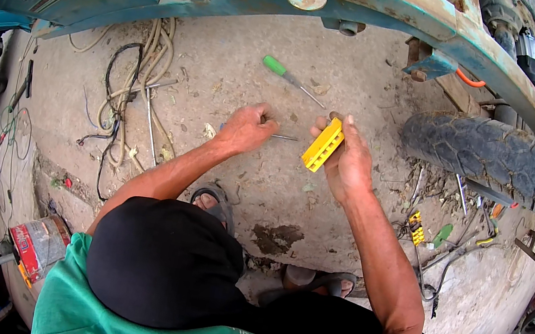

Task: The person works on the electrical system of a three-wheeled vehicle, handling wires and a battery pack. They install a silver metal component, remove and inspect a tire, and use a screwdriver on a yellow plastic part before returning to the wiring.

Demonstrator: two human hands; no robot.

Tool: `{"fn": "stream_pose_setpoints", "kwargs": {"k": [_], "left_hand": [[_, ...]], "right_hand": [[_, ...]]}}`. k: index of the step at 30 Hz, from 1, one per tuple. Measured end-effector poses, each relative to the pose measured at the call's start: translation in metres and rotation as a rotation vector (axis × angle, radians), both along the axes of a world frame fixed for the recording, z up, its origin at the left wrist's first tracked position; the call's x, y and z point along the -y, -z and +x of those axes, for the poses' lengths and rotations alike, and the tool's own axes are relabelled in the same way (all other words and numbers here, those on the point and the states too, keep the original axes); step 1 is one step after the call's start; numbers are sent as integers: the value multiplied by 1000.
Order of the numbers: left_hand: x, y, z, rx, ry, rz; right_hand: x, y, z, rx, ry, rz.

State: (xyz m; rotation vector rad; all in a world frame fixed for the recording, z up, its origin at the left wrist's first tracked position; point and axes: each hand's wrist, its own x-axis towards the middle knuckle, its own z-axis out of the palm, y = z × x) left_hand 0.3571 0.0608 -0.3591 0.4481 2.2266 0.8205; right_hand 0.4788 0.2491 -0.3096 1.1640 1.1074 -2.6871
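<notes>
My right hand (348, 163) is closed around a long yellow plastic block (323, 145) with a row of slots along one side, held tilted above the ground. To its left, my left hand (249, 129) has its fingers curled over what looks like a screwdriver (285, 137). The thin metal shaft sticks out to the right, and a bit of blue shows at the other side; the rest is hidden under the hand. Beyond both hands lies a green-handled screwdriver (275, 65) on the concrete, its tip pointing toward my right hand.
A rusty, teal-painted metal frame (397, 2) spans the far side. A black tyre (490, 160) lies at the right, near scattered tools and a yellow slotted piece (416, 229). Loose hose (149, 67) and a metal T-shaped tool (151, 121) lie left. A red-grey can (39, 245) stands lower left.
</notes>
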Motion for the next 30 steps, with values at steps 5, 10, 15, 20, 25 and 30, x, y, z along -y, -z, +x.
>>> {"fn": "stream_pose_setpoints", "kwargs": {"k": [5,10,15,20,25,30], "left_hand": [[2,0,-4,-238,75,-70],[-22,-42,10,65,8,278],[-30,-51,18,41,25,287],[-23,-44,21,-176,183,369],[-20,-34,21,-173,185,329],[-21,-45,24,-95,145,454]], "right_hand": [[3,1,2,27,-50,-15],[11,2,3,-1,-93,-25],[20,11,5,7,-105,73],[16,13,9,69,-216,181],[21,14,9,34,-188,181],[21,6,6,79,-139,142]]}}
